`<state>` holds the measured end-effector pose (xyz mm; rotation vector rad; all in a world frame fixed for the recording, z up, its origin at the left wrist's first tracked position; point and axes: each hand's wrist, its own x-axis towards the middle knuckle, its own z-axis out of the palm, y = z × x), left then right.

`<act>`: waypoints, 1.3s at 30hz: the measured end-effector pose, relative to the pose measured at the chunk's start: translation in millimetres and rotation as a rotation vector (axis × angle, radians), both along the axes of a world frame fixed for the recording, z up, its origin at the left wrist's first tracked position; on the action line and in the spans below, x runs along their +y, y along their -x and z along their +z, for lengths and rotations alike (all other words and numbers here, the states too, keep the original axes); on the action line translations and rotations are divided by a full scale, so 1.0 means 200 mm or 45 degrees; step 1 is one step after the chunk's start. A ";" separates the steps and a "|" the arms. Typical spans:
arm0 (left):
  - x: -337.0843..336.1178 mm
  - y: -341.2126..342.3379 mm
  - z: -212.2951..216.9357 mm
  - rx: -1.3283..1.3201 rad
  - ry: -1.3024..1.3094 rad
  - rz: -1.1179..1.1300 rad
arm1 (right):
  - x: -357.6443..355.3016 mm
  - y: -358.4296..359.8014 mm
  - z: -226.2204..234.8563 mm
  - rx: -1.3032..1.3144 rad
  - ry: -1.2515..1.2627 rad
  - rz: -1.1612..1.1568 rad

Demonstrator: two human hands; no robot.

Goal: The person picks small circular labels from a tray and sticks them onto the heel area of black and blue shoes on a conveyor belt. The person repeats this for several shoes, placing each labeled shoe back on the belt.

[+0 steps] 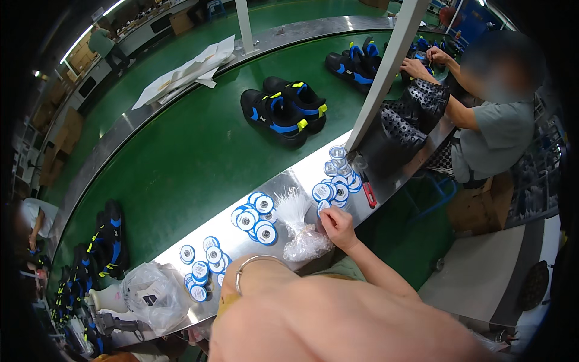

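My right hand [339, 229] is closed at the bench edge, its fingertips pinching a round blue-and-white tag [324, 206] at the near end of a loose pile [339, 188]. Beside it lies a bundle of thin white plastic strands [294, 211], its lower part in clear wrapping. Blurred bare skin close to the camera fills the lower edge; it seems to be my left hand [325, 317], with a metal bracelet [239, 280] at the wrist. Its fingers are hidden. Further left, round tags lie in two groups, one in the middle [256, 218] and one nearer [208, 265].
Black-and-blue shoes [283, 111] stand on the green belt, with more shoes [108, 238] at the left. A clear plastic bag [154, 295] and a tagging gun [114, 324] lie lower left. A red-handled tool [369, 194] rests near a pale post [386, 75]. A co-worker [497, 133] handles shoes at the right.
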<state>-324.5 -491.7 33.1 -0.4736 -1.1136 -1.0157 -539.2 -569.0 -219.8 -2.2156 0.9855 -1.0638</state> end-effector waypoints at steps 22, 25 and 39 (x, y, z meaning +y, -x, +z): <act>-0.05 -0.14 0.03 -0.178 -0.138 0.203 | 0.00 0.00 0.04 0.012 -0.028 0.007; -0.21 -0.25 -0.14 -0.094 -0.410 0.566 | 0.00 0.02 0.03 0.001 -0.040 -0.004; -1.18 -0.18 -1.31 -1.282 -1.353 1.278 | -0.01 0.00 0.06 0.026 -0.077 0.024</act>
